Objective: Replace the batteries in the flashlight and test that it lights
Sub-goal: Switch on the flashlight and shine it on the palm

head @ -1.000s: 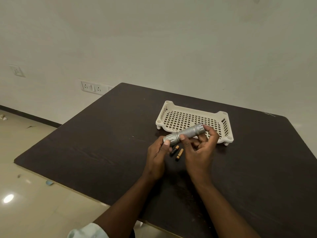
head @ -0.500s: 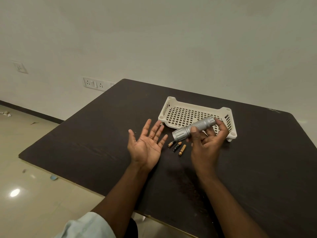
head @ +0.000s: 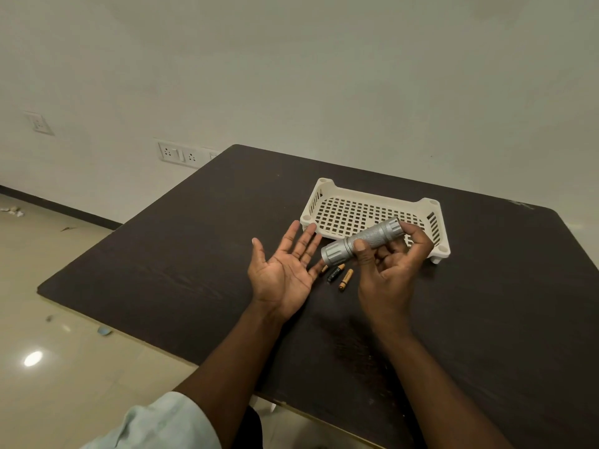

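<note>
The right hand [head: 390, 265] grips the flashlight [head: 362, 242] above the table [head: 181, 254], in front of the tray [head: 372, 205]; the left hand [head: 285, 267] is flat, palm up, holding nothing; three batteries [head: 337, 275] lie loose below; they could roll away if bumped; the flashlight could slip if the grip goes loose.

The left hand [head: 285, 270] lies palm up, fingers spread straight; the right hand [head: 389, 264] curls thumb and fingers round a knurled silver metal flashlight [head: 363, 241]
</note>
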